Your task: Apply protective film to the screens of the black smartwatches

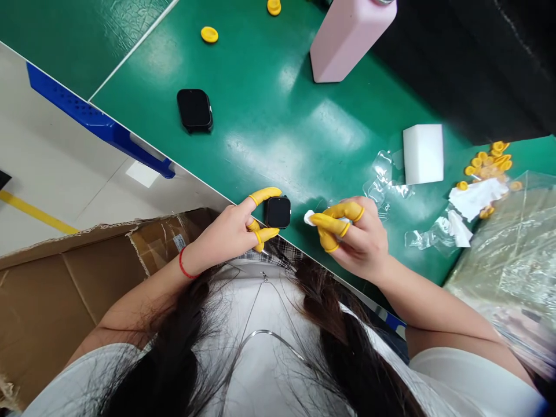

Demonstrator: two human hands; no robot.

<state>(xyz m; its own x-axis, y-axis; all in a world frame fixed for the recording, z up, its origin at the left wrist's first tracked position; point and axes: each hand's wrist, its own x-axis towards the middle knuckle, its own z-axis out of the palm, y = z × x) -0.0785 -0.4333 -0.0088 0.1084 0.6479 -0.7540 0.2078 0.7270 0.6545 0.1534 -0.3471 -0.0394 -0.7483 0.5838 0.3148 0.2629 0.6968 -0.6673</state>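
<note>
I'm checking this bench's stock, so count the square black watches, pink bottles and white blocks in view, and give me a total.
Black watches: 2
Pink bottle: 1
White block: 1
Total: 4

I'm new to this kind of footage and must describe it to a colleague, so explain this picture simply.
No machine here: one head-worn camera looks forward and down at two human hands, with yellow covers on several fingers. The left hand holds a black watch-like device by its edges. The right hand pinches a small white piece. On the green table lie a second device, a white block and loose yellow covers; a pink bottle stands farther back.
</note>
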